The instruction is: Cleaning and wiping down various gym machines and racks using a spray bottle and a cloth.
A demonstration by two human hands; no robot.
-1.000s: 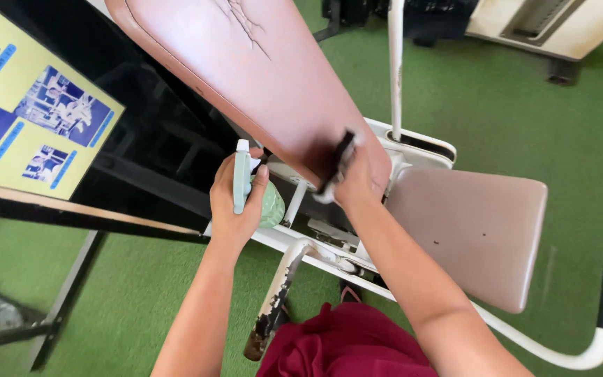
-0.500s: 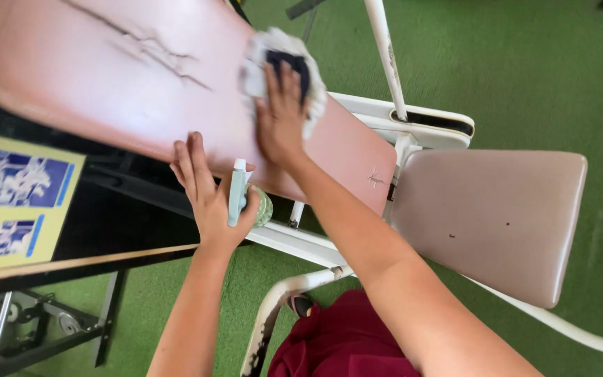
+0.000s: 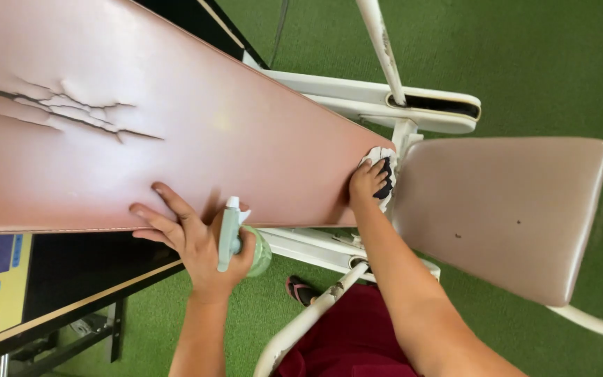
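White cloth [image 3: 383, 174] under right hand [image 3: 366, 187]; left hand [image 3: 200, 241] grips spray bottle [image 3: 237, 241].

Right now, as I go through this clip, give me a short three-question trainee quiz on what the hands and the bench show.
1. True or false: the right hand presses a cloth at the lower end of the backrest pad.
2. What does the left hand hold? A) brush B) spray bottle C) sponge
3. What damage shows on the backrest pad's upper part?

Key:
1. True.
2. B, a pale green spray bottle, fingers resting on the pad's edge.
3. Cracks in the covering.
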